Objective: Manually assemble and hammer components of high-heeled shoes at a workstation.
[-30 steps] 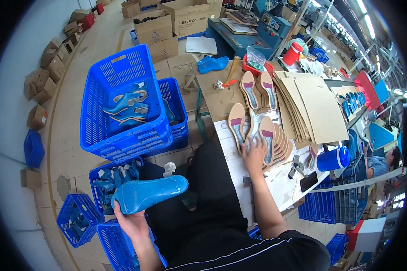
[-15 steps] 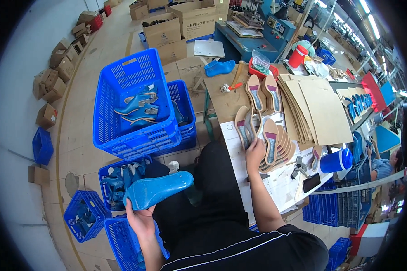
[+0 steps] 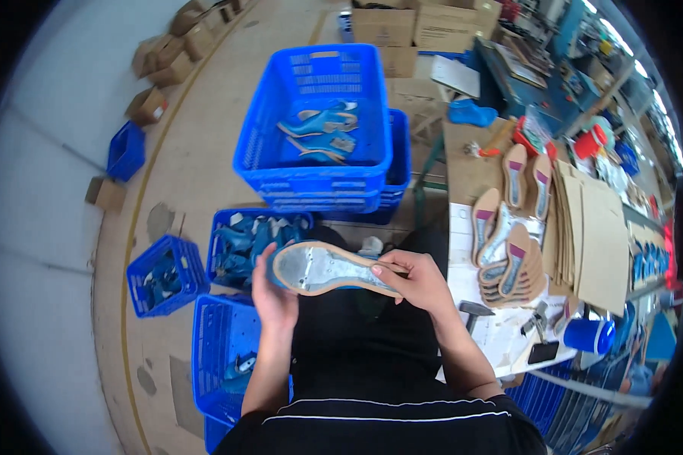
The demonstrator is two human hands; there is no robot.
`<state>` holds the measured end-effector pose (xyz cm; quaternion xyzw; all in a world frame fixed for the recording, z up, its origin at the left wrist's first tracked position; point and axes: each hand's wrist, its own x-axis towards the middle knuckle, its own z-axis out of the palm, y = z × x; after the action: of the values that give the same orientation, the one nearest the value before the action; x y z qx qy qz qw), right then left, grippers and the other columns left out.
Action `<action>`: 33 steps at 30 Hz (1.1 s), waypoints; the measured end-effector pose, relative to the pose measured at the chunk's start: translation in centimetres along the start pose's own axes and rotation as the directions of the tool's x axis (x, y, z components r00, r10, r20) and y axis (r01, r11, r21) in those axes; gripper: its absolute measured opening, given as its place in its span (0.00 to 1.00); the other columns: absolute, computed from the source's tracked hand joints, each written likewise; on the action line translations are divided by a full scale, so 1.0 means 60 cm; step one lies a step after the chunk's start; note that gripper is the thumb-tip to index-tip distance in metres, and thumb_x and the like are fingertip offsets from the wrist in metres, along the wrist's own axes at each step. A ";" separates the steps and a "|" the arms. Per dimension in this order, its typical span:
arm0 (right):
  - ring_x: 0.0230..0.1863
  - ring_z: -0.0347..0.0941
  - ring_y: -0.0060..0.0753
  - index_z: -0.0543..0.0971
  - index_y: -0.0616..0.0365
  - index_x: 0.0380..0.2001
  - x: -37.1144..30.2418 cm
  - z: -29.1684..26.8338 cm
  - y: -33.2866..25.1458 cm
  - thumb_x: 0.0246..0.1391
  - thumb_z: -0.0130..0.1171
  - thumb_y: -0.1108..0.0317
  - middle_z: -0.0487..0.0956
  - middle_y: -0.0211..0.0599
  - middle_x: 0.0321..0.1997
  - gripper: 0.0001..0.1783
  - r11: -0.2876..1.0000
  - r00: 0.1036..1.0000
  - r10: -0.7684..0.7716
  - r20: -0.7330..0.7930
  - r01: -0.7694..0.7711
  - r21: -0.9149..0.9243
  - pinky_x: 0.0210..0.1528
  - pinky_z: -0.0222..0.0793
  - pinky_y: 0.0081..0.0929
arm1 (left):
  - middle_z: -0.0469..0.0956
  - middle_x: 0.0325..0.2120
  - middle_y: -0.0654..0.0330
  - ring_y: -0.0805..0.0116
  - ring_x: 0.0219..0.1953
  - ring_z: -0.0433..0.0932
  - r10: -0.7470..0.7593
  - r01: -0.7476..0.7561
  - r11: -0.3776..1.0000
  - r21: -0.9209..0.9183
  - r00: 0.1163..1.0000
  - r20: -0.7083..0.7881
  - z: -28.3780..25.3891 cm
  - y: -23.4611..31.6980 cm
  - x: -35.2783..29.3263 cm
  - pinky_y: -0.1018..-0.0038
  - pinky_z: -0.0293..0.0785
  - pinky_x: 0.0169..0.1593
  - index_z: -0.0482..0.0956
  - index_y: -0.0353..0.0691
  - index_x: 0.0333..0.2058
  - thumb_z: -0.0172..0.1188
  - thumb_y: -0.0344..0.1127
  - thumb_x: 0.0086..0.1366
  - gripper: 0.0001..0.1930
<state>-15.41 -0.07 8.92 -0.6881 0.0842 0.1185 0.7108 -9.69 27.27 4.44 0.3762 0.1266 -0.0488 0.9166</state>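
Note:
In front of my lap, an insole (image 3: 330, 269) with a tan rim and a greyish, shiny middle lies over a blue shoe last. Only slivers of the blue last (image 3: 272, 267) show past the insole's edge. My left hand (image 3: 275, 297) cups the broad end, its thumb up along the side and its other fingers mostly hidden. At the narrow end my right hand (image 3: 417, 280) is closed on the insole, thumb on top. Whether it also grips the last beneath cannot be seen. On the table to the right lie a fanned stack of insoles (image 3: 514, 265) and several more insoles (image 3: 486, 220).
A large blue crate (image 3: 311, 178) with blue lasts stands ahead. Other blue crates (image 3: 212, 318) sit at my left. The worktable bears cardboard sheets (image 3: 603, 243), a hammer (image 3: 474, 309), a blue jug (image 3: 588, 336), a phone (image 3: 542, 353) and a single blue last (image 3: 472, 114).
My right hand has come from the table to my lap with an insole. The last in my left hand has moved right and now lies under it. The view has swung left.

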 end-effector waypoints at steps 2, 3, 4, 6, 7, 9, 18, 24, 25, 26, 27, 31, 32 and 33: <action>0.23 0.80 0.45 0.86 0.60 0.43 0.013 0.018 -0.003 0.62 0.73 0.54 0.84 0.37 0.25 0.19 0.844 0.947 -0.294 -0.128 0.194 -0.501 0.29 0.76 0.33 | 0.80 0.57 0.48 0.58 0.61 0.80 0.010 -0.007 0.997 0.075 0.999 -0.031 0.004 0.005 -0.006 0.60 0.77 0.64 0.71 0.35 0.64 0.53 0.46 0.81 0.23; 0.27 0.79 0.42 0.83 0.61 0.51 0.016 0.018 -0.002 0.57 0.77 0.58 0.81 0.39 0.31 0.25 0.756 0.911 -0.400 -0.101 0.266 -0.598 0.35 0.77 0.34 | 0.80 0.57 0.49 0.59 0.59 0.82 0.004 0.001 0.995 0.102 0.999 -0.046 -0.004 0.009 -0.008 0.63 0.80 0.62 0.71 0.34 0.65 0.54 0.41 0.81 0.22; 0.27 0.79 0.42 0.83 0.61 0.51 0.013 0.021 -0.013 0.57 0.77 0.58 0.81 0.39 0.31 0.25 0.755 0.913 -0.398 -0.085 0.273 -0.596 0.35 0.77 0.34 | 0.80 0.57 0.49 0.59 0.59 0.82 0.013 -0.007 0.995 0.099 0.998 -0.059 -0.010 0.012 -0.010 0.63 0.80 0.62 0.71 0.34 0.65 0.54 0.41 0.81 0.22; 0.43 0.81 0.52 0.82 0.61 0.56 -0.003 0.025 -0.040 0.50 0.79 0.53 0.79 0.44 0.45 0.34 0.657 0.936 -0.352 -0.018 0.233 -0.717 0.46 0.78 0.41 | 0.80 0.57 0.49 0.61 0.58 0.82 -0.010 0.013 0.994 0.105 0.999 -0.036 -0.020 0.018 -0.015 0.64 0.81 0.60 0.69 0.33 0.66 0.54 0.39 0.80 0.22; 0.51 0.77 0.52 0.79 0.62 0.60 -0.006 0.020 -0.038 0.45 0.81 0.55 0.74 0.45 0.52 0.40 0.633 0.965 -0.263 0.010 0.181 -0.753 0.55 0.76 0.41 | 0.80 0.57 0.49 0.60 0.59 0.82 -0.019 0.020 0.996 0.089 1.000 -0.011 -0.025 0.019 -0.012 0.63 0.81 0.61 0.69 0.33 0.66 0.54 0.38 0.80 0.23; 0.53 0.76 0.52 0.79 0.62 0.59 -0.004 0.012 -0.017 0.44 0.81 0.56 0.74 0.45 0.52 0.40 0.566 0.945 -0.324 0.036 0.224 -0.793 0.57 0.75 0.42 | 0.78 0.59 0.47 0.59 0.60 0.81 -0.023 0.020 0.995 0.101 0.999 0.034 -0.031 0.022 -0.010 0.62 0.80 0.63 0.68 0.31 0.67 0.55 0.39 0.80 0.25; 0.56 0.80 0.58 0.79 0.61 0.59 0.000 -0.005 0.004 0.51 0.78 0.55 0.82 0.49 0.55 0.36 0.670 0.952 -0.300 0.057 0.253 -0.698 0.57 0.77 0.43 | 0.80 0.58 0.46 0.59 0.61 0.80 -0.012 -0.031 0.958 0.286 0.989 0.145 -0.056 0.026 0.014 0.65 0.75 0.65 0.71 0.26 0.65 0.55 0.40 0.79 0.25; 0.58 0.79 0.60 0.76 0.61 0.61 -0.001 -0.007 0.016 0.55 0.76 0.59 0.81 0.51 0.58 0.34 0.695 0.935 -0.341 0.095 0.319 -0.644 0.60 0.77 0.45 | 0.79 0.59 0.44 0.58 0.62 0.78 0.025 -0.132 0.865 0.484 0.975 0.222 -0.083 0.045 0.020 0.65 0.70 0.69 0.73 0.23 0.64 0.55 0.43 0.78 0.28; 0.58 0.79 0.60 0.76 0.60 0.62 0.001 -0.008 0.018 0.55 0.75 0.59 0.81 0.50 0.58 0.34 0.684 0.931 -0.348 0.110 0.332 -0.649 0.59 0.77 0.45 | 0.80 0.59 0.45 0.57 0.62 0.78 0.037 -0.138 0.855 0.499 0.977 0.208 -0.092 0.046 0.020 0.64 0.70 0.69 0.74 0.23 0.63 0.55 0.44 0.79 0.28; 0.57 0.79 0.60 0.76 0.60 0.62 0.002 -0.008 0.019 0.56 0.75 0.59 0.81 0.49 0.59 0.34 0.675 0.927 -0.353 0.126 0.345 -0.652 0.59 0.77 0.45 | 0.80 0.59 0.46 0.58 0.62 0.78 0.017 -0.128 0.863 0.489 0.974 0.225 -0.089 0.051 0.019 0.64 0.70 0.68 0.75 0.24 0.63 0.54 0.43 0.79 0.26; 0.57 0.79 0.60 0.75 0.59 0.63 0.001 -0.011 0.018 0.56 0.75 0.59 0.81 0.48 0.59 0.35 0.690 0.948 -0.293 0.121 0.297 -0.660 0.59 0.77 0.44 | 0.80 0.59 0.46 0.58 0.62 0.79 0.009 -0.125 0.861 0.492 0.973 0.231 -0.091 0.050 0.022 0.64 0.71 0.68 0.75 0.24 0.63 0.54 0.42 0.79 0.26; 0.57 0.80 0.58 0.75 0.59 0.63 0.004 -0.019 0.024 0.55 0.76 0.58 0.81 0.47 0.59 0.36 0.683 0.935 -0.326 0.139 0.334 -0.649 0.60 0.78 0.44 | 0.80 0.59 0.47 0.60 0.62 0.79 -0.023 -0.102 0.872 0.478 0.969 0.248 -0.090 0.050 0.025 0.65 0.72 0.68 0.74 0.25 0.64 0.54 0.42 0.80 0.26; 0.58 0.80 0.58 0.76 0.59 0.63 0.006 -0.022 0.027 0.54 0.76 0.58 0.81 0.47 0.59 0.36 0.693 0.935 -0.326 0.140 0.337 -0.637 0.60 0.78 0.44 | 0.80 0.59 0.47 0.60 0.62 0.79 -0.015 -0.107 0.871 0.480 0.970 0.244 -0.090 0.051 0.024 0.65 0.72 0.68 0.74 0.25 0.64 0.54 0.42 0.80 0.26; 0.58 0.80 0.57 0.76 0.59 0.63 0.006 -0.023 0.029 0.54 0.77 0.58 0.81 0.46 0.60 0.36 0.703 0.935 -0.326 0.142 0.340 -0.624 0.60 0.78 0.44 | 0.80 0.59 0.47 0.60 0.62 0.79 -0.038 -0.084 0.884 0.459 0.967 0.251 -0.090 0.050 0.024 0.65 0.73 0.68 0.73 0.26 0.65 0.54 0.42 0.80 0.26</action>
<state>-15.50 -1.41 7.08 -0.8908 -0.0941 0.0169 0.4442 -8.80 33.20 2.39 0.5773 -0.0115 -0.1144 0.8084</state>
